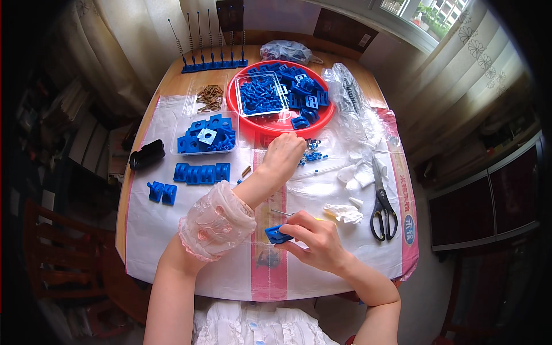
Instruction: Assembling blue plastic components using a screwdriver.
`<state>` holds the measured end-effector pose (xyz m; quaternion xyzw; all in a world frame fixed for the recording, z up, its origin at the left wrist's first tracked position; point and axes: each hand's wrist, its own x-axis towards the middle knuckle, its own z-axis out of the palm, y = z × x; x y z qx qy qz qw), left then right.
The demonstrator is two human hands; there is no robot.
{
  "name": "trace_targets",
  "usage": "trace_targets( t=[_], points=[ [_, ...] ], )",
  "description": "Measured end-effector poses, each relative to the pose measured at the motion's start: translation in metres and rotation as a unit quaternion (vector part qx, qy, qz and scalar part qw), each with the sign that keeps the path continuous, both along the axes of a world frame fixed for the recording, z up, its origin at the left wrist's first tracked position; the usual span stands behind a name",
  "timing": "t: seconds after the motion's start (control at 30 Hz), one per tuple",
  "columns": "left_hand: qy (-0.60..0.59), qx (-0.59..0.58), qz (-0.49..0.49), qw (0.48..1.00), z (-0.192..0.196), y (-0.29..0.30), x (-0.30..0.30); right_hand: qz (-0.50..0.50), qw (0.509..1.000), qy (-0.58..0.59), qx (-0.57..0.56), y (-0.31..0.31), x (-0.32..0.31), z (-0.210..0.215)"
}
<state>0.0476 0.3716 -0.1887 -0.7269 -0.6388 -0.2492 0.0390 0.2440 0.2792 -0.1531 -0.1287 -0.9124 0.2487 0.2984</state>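
Observation:
My right hand [315, 240] pinches a small blue plastic bracket [276, 234] above the sheet near the front middle of the table. A thin metal shaft [280, 213] with a bit of yellow shows behind that hand, like a screwdriver; whether my fingers hold it too is unclear. My left hand [285, 153] reaches forward to a pile of small blue and silvery parts [312, 152] beside the red basin [279, 130]. Its fingers are bent together, and their tips are hidden, so whatever they grip cannot be made out.
Blue brackets [201, 173] stand in a row at left, below a clear tub of blue pieces [205, 148]. Brass-coloured pins [210, 96] lie behind it. Black-handled scissors [382, 215] and crumpled tissue [344, 213] lie right. A blue rack with upright rods [214, 65] stands at the back.

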Motion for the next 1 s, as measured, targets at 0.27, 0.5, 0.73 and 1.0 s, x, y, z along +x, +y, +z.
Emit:
trace_targets(
  t=[0.27,0.5,0.73,1.0],
  points=[
    [-0.046,-0.045,0.021,0.998,-0.012,0.006,-0.006,0.002,1.0,-0.004,0.0,0.0,-0.001,0.001],
    [-0.145,0.015,-0.032,0.989,0.004,-0.01,-0.011,-0.012,1.0,0.014,0.002,0.002,-0.001,0.002],
    [-0.438,-0.239,-0.127,0.857,0.065,-0.114,-0.033,-0.051,0.998,0.018,0.018,0.004,0.0,0.002],
    [-0.526,-0.253,-0.135,0.8,0.032,-0.176,-0.032,-0.03,0.998,-0.002,-0.049,-0.002,-0.007,-0.009]
  ],
)
